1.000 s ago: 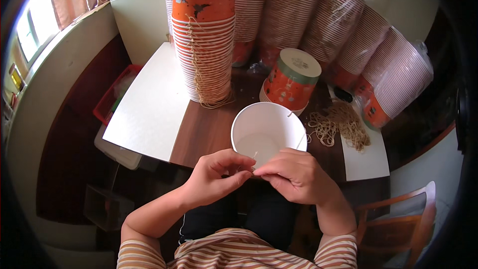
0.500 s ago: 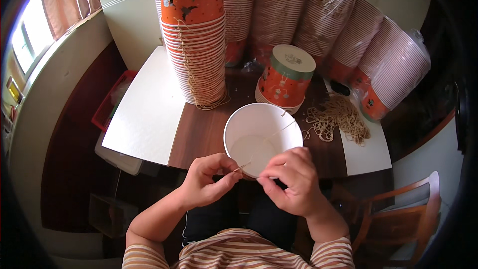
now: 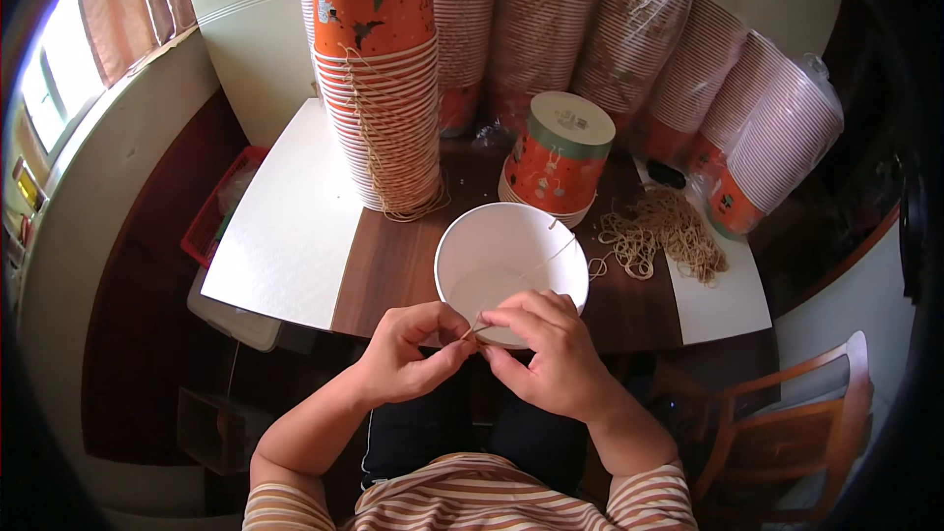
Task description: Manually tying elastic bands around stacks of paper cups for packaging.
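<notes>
An open paper bucket (image 3: 470, 254), white inside, sits at the table's near edge in front of me. A thin tan string (image 3: 547, 260) runs from the far right of its rim across the inside towards my hands. At the near rim my left hand (image 3: 415, 352) is closed in a pinch on a short end of string. My right hand (image 3: 553, 349) meets it there, thumb and fingers pinched on the string too. The fingertips partly hide the string and the near rim.
A tall stack of orange buckets (image 3: 385, 128) with string handles stands at the left. Behind the open bucket is an upside-down bucket (image 3: 559, 165). Tangled strings (image 3: 678, 234) lie to the right. Plastic-wrapped bucket stacks (image 3: 629, 34) line the back; a wooden chair (image 3: 787, 423) is at right.
My right hand has moved left and now meets my left hand at the string. My left hand stays almost in place, and the view has shifted slightly.
</notes>
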A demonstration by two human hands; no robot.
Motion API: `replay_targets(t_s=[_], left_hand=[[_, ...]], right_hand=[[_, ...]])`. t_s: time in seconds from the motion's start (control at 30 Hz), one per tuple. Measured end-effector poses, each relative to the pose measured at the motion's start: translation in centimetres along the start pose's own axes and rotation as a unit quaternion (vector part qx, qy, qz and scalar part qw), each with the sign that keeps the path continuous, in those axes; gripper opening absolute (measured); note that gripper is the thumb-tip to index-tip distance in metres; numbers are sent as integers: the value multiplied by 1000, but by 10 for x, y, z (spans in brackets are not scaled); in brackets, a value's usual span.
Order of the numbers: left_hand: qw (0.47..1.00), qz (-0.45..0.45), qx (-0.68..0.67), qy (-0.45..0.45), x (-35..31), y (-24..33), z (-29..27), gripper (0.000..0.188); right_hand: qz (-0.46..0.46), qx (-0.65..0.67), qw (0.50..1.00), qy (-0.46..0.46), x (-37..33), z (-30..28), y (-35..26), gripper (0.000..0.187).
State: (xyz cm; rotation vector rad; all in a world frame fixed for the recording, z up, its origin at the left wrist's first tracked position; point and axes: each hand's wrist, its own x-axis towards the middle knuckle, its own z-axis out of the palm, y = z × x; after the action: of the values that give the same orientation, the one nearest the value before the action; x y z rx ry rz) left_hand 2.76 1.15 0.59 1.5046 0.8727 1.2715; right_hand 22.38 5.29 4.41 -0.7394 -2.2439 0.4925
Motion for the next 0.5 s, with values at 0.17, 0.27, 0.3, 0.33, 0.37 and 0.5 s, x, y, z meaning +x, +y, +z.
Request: replay_targets(t_s=[0.17,0.27,0.3,0.33,0.37,0.5], left_hand=[[1000,2,-13,6,-3,0,-1,6],[998,22,48,32,-2,4,4,8],[990,48,123,52,-4,6,5,10],[975,106,175,90,-5,6,9,14],[951,162,228,129,-8,6,14,18],[837,284,422,203,-16,6,20,27]], right_hand=[[-30,-27,999,-3,-1,5,1,18],[-48,-72,996,24,-3,3,-1,19],[-56,-96,993,37,-4,4,-5,20],[-63,-120,989,51,-5,4,-9,21],[-68,-130,987,58,-5,4,-15,22],[-43,-83,994,60,-17,20,-29,24]])
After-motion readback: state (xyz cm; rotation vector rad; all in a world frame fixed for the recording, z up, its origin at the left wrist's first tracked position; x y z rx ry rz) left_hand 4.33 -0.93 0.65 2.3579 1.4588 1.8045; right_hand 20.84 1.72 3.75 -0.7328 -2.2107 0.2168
